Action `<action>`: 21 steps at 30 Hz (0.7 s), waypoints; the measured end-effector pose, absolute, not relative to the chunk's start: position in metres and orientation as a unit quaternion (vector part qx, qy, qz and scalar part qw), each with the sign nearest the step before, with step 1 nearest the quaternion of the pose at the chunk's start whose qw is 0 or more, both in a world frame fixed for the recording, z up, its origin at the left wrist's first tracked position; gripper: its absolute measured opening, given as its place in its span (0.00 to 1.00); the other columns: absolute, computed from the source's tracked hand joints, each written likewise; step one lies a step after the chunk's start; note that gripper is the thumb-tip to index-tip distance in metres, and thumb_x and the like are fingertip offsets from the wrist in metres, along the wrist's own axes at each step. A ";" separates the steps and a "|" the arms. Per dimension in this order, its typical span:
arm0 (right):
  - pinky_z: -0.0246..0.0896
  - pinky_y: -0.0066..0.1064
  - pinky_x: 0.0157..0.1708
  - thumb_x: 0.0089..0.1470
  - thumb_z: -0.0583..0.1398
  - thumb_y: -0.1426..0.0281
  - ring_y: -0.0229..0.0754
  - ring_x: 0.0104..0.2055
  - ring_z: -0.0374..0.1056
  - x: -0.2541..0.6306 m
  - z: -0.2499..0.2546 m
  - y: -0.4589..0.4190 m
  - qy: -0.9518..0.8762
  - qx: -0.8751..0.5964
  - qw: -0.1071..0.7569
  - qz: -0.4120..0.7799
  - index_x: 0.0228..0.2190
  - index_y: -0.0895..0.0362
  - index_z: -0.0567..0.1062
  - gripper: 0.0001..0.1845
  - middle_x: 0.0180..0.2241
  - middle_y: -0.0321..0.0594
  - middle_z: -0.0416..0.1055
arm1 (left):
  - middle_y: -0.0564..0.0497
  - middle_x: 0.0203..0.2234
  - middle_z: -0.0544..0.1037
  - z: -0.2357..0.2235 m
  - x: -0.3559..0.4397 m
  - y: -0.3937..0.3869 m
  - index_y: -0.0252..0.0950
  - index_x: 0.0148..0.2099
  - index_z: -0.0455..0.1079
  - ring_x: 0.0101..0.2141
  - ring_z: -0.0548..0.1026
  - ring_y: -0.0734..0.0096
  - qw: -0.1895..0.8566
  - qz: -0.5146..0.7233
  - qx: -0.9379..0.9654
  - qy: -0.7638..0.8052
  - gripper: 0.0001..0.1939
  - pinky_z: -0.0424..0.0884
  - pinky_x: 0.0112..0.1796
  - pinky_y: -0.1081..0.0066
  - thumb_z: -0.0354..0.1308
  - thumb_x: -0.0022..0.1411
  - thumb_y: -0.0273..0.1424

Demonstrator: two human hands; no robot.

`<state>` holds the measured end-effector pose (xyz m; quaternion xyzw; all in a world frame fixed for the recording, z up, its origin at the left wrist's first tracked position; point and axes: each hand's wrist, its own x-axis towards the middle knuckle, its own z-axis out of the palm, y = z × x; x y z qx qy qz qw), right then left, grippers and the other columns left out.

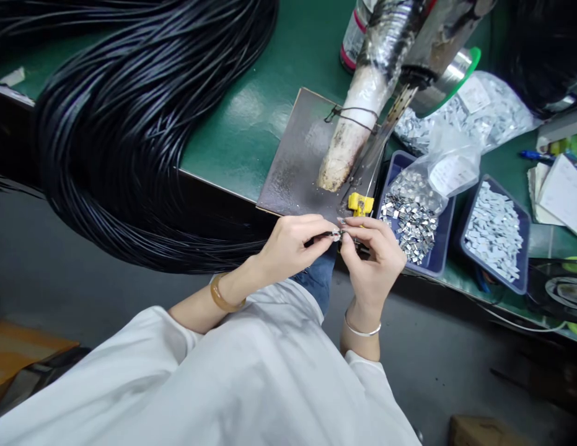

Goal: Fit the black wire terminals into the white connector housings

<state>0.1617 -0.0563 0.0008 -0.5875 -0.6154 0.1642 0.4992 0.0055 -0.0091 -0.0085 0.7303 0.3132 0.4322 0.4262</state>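
My left hand [292, 244] is closed in a pinch, with the dark end of a thin black cable [326, 234] between thumb and forefinger. Opposite it, my right hand [375, 257] pinches a small shiny metal piece [337, 235] at the cable's tip; its exact shape is too small to make out. The fingertips of both hands nearly meet in front of the table edge. Just beyond them is a yellow part [361, 203] of a soldering fixture. To the left, a thick bundle of black cables [130, 124] hangs over the edge.
A wrapped extraction pipe [357, 124] comes down over a dark board [297, 161]. Right of it stand a blue tray of metal shells [444, 248] and another tray with pale small parts [525, 266]. Behind are a solder spool [449, 83] and bagged parts [497, 111].
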 end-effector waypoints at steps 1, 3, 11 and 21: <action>0.77 0.39 0.44 0.56 0.63 0.72 0.41 0.42 0.76 0.160 0.001 -0.057 -0.615 -0.589 0.501 0.154 0.34 0.52 0.79 0.04 0.39 0.38 0.78 | 0.47 0.30 0.81 -0.010 0.005 -0.011 0.33 0.37 0.76 0.30 0.76 0.73 0.406 0.437 0.739 0.314 0.07 0.69 0.35 0.74 0.57 0.64 0.26; 0.77 0.41 0.45 0.56 0.63 0.72 0.42 0.42 0.77 0.155 -0.001 -0.059 -0.594 -0.582 0.527 0.175 0.33 0.52 0.78 0.03 0.40 0.39 0.77 | 0.48 0.30 0.81 -0.011 0.005 -0.016 0.34 0.37 0.75 0.30 0.76 0.73 0.415 0.447 0.723 0.325 0.07 0.70 0.35 0.74 0.56 0.66 0.26; 0.78 0.40 0.43 0.57 0.63 0.71 0.41 0.42 0.77 0.147 -0.004 -0.055 -0.536 -0.582 0.578 0.200 0.34 0.52 0.78 0.02 0.39 0.38 0.76 | 0.56 0.22 0.75 -0.001 0.006 -0.018 0.35 0.41 0.67 0.19 0.68 0.82 0.675 0.428 0.504 0.328 0.05 0.64 0.24 0.79 0.59 0.66 0.31; 0.77 0.42 0.45 0.57 0.64 0.72 0.42 0.43 0.76 0.155 -0.003 -0.053 -0.598 -0.589 0.518 0.164 0.38 0.49 0.81 0.07 0.40 0.37 0.78 | 0.57 0.18 0.69 -0.004 0.007 -0.006 0.32 0.28 0.69 0.21 0.65 0.82 0.716 0.416 0.459 0.322 0.10 0.63 0.26 0.78 0.67 0.57 0.29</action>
